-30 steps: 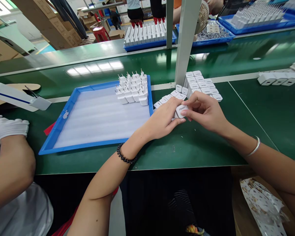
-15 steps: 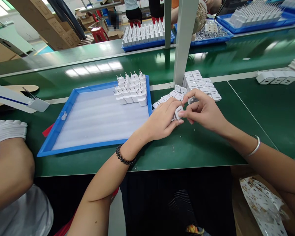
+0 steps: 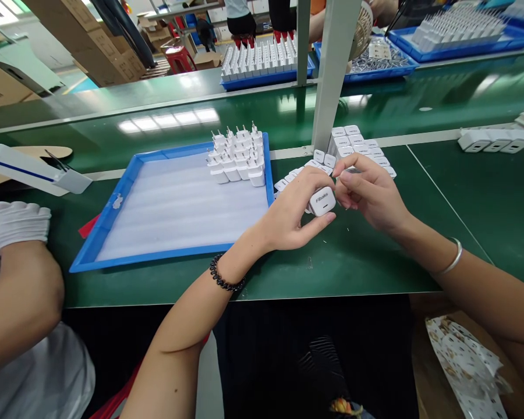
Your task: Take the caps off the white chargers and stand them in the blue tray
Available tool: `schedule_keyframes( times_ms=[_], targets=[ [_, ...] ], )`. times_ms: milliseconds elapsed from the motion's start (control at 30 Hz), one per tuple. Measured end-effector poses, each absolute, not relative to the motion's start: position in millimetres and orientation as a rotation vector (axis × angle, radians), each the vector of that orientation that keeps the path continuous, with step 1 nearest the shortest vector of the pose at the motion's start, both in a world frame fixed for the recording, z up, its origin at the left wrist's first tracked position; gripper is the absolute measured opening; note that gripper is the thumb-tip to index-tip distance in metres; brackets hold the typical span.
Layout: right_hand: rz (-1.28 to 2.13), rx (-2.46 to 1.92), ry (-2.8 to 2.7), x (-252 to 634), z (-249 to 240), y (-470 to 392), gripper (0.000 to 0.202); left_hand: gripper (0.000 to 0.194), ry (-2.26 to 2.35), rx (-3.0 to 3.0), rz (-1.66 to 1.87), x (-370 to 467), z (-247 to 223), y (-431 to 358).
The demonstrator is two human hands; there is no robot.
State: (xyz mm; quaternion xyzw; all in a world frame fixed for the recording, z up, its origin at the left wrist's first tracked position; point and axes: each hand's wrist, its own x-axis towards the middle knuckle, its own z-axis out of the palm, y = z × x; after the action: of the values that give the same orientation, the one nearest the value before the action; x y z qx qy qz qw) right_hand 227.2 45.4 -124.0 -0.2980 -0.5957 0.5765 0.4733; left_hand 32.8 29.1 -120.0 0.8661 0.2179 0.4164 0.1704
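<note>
A white phone charger (image 3: 322,202) with dark lettering and a port slot on its face is held by my left hand (image 3: 288,215), between thumb and fingers. Just to its right, my right hand (image 3: 371,195) is closed in a pinch, apart from the charger. Something thin and dark shows between its fingers, too small to name. Behind my left hand lie more white chargers (image 3: 294,174), partly covered by it. A stacked block of chargers (image 3: 353,139) stands beyond my right hand, its front partly hidden.
To the left lies a blue tray (image 3: 152,256) with a white liner and upright plug chargers (image 3: 238,163) in its far right corner. A grey post (image 3: 327,81) rises behind the chargers. Three chargers (image 3: 495,139) sit far right. A co-worker's gloved hand (image 3: 20,227) rests at left.
The charger in my left hand now faces me with its lettering showing. My right hand has drawn off it slightly to the right, fingers pinched. The view has shifted a little.
</note>
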Motion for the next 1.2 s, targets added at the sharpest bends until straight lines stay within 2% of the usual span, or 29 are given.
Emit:
schedule_keyframes(
  times_ms=[367, 567, 700, 933, 1067, 1200],
  targets=[
    [1.353, -0.647, -1.505, 226.8, -121.4, 39.7, 0.024, 0.024, 0.550, 2.493, 1.279, 33.0, -118.3, 29.5],
    [1.325, -0.647, -1.538, 228.0, -123.6, 40.7, 0.022, 0.035, 0.450, 2.332, 1.305, 35.7, -119.7, 25.6],
    [1.334, -0.630, -1.546, 228.2, -124.6, 41.1, 0.020, 0.034, 0.400, 2.234, 1.342, 38.3, -119.7, 23.7],
    [1.316, -0.612, -1.559, 229.0, -126.5, 41.9, 0.017, 0.037, 0.509, 2.273, 1.303, 37.3, -118.0, 21.2],
    [1.216, -0.553, -1.625, 228.7, -123.9, 39.3, 0.023, 0.037, 0.573, 2.330, 1.320, 35.7, -123.4, 24.5],
    [0.984, -0.516, -1.741, 225.4, -120.1, 32.7, 0.040, 0.036, 0.604, 2.464, 1.335, 32.4, -132.7, 32.8]
  ],
)
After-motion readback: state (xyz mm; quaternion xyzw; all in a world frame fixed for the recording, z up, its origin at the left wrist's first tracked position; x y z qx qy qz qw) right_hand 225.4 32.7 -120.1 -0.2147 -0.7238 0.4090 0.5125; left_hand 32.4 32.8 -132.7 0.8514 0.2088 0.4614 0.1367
